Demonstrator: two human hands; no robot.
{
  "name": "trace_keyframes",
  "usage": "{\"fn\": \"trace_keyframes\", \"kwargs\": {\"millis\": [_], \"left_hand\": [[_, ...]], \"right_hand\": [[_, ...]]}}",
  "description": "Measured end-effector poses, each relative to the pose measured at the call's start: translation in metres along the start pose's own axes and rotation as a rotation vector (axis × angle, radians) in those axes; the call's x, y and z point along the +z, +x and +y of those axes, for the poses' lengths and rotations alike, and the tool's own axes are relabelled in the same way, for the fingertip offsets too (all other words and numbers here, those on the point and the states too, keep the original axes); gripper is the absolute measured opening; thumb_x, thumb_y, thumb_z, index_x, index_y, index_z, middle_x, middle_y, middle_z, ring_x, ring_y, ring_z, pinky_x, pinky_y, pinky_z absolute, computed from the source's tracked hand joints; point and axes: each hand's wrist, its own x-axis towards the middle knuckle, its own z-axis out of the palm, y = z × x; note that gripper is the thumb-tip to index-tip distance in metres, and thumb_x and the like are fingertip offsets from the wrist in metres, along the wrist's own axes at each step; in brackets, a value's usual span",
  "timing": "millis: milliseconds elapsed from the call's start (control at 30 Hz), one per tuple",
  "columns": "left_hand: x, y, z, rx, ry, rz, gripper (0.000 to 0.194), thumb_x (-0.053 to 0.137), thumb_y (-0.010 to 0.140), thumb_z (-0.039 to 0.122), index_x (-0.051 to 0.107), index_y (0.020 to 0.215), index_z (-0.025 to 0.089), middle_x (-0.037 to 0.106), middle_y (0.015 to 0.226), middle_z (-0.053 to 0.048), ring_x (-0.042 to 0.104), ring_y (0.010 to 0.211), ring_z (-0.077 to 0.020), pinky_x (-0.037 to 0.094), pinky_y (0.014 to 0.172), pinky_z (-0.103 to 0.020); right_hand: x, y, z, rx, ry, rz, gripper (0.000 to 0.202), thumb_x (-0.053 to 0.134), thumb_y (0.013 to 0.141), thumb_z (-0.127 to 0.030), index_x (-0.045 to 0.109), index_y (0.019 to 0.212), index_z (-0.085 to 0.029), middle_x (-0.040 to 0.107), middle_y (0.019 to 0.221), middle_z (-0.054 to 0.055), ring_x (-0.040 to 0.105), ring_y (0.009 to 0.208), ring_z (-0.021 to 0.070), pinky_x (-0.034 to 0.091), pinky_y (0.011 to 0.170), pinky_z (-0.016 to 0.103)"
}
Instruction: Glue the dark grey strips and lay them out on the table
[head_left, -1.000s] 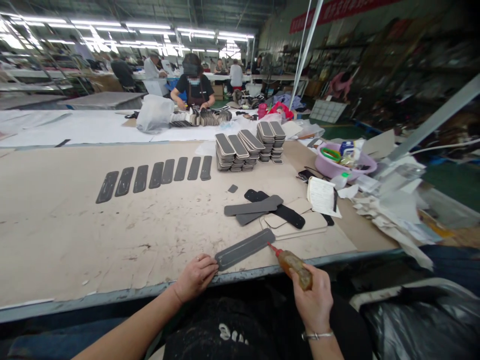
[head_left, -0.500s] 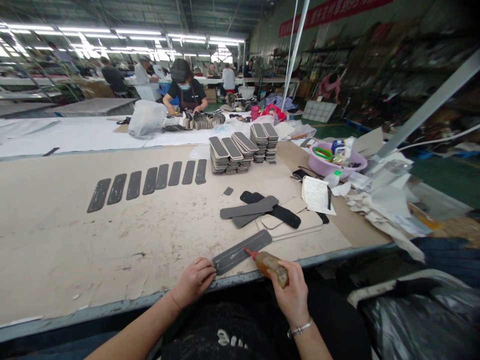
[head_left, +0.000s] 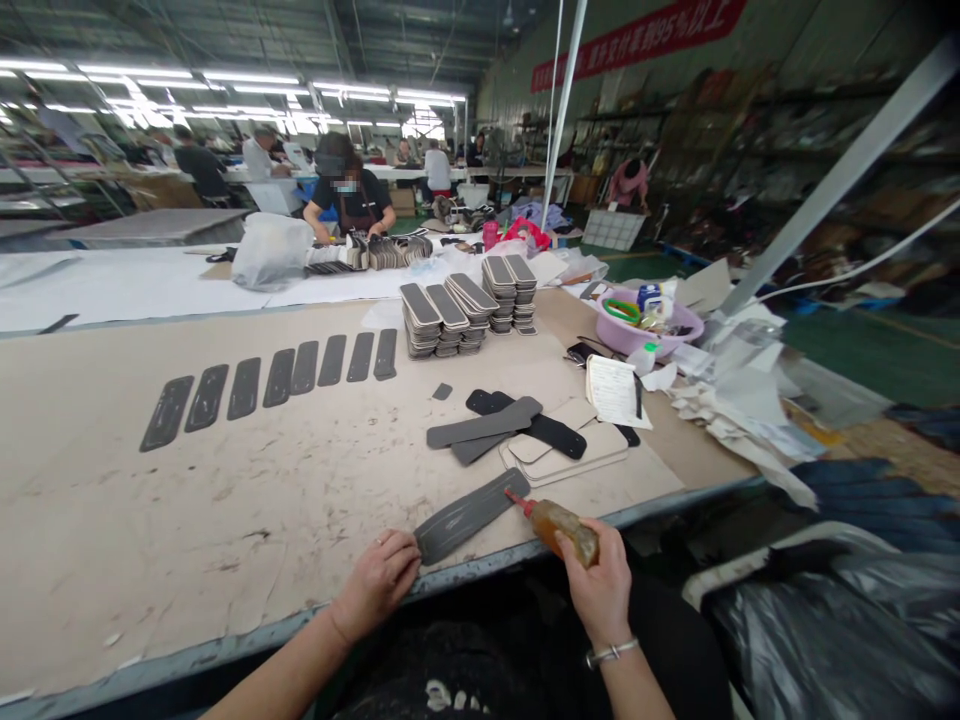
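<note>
One bottle [head_left: 550, 523] in curled right fingers [head_left: 609, 542]

Grey strip [head_left: 469, 520]: near end partly covered by the left hand [head_left: 381, 575]; I cannot confirm a pinch or a press.
Bottle [head_left: 559, 528]: base concealed by the right hand [head_left: 602, 580]; fingers on its far side hidden from me.
Red nozzle [head_left: 520, 500]: tip too small for me to establish contact.
Forearms [head_left: 281, 672]: both cut off by my lower edge.
Black strip [head_left: 559, 437]: partly covered by grey pieces [head_left: 484, 424].
Notebook [head_left: 613, 390]: writing too small for me to read.
Banner [head_left: 637, 45]: left-hand characters illegible, partly blocked by a pole [head_left: 564, 100].
Shelves [head_left: 795, 130]: dark, blurred; contents undetermined.
</note>
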Motion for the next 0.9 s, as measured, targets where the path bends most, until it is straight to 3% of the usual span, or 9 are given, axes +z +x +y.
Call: {"fn": "trace_keyframes", "kwargs": {"millis": [233,500,633,767,900], "left_hand": [[0.001,0.001,0.001,-0.005,0.030,-0.015,0.015,0.045,0.091,0.012,0.060,0.089,0.016,0.060,0.086,-0.008,0.056,0.082,-0.0179,0.052,0.074,-0.031],[0.002,0.001,0.002,-0.013,0.043,-0.035,0.016,0.043,0.092,0.012,0.058,0.089,0.016,0.059,0.087,-0.007,0.055,0.081,-0.0173,0.052,0.075,-0.031],[0.002,0.000,0.001,-0.013,0.042,-0.030,0.015,0.044,0.092,0.012,0.058,0.089,0.015,0.059,0.087,-0.007,0.054,0.081,-0.0174,0.051,0.075,-0.032],[0.000,0.002,0.003,-0.036,0.028,-0.050,0.016,0.044,0.092,0.014,0.060,0.089,0.016,0.060,0.087,-0.008,0.056,0.083,-0.0173,0.053,0.076,-0.030],[-0.002,0.004,0.006,-0.032,0.033,-0.038,0.017,0.044,0.092,0.014,0.060,0.088,0.016,0.060,0.086,-0.008,0.057,0.081,-0.0175,0.053,0.074,-0.030]], "right_hand": [[-0.004,-0.001,0.010,0.119,0.058,0.019,0.033,0.063,0.085,-0.045,0.054,0.104,-0.020,0.057,0.094,0.004,0.056,0.084,0.0203,0.048,0.076,0.037],[0.005,-0.012,-0.010,0.080,0.171,-0.177,0.027,0.063,0.084,-0.043,0.057,0.097,-0.021,0.058,0.087,0.002,0.057,0.079,0.0186,0.051,0.070,0.033],[0.000,-0.010,-0.001,0.095,0.145,-0.107,0.029,0.063,0.084,-0.044,0.056,0.099,-0.021,0.059,0.091,0.003,0.058,0.081,0.0189,0.050,0.073,0.034],[-0.007,0.005,0.017,0.114,0.072,0.010,0.033,0.064,0.083,-0.046,0.055,0.101,-0.020,0.058,0.092,0.004,0.057,0.081,0.0200,0.048,0.074,0.036],[-0.004,0.020,0.028,0.076,0.016,0.044,0.037,0.064,0.082,-0.050,0.056,0.101,-0.020,0.058,0.094,0.006,0.056,0.087,0.0224,0.047,0.080,0.039]]}}
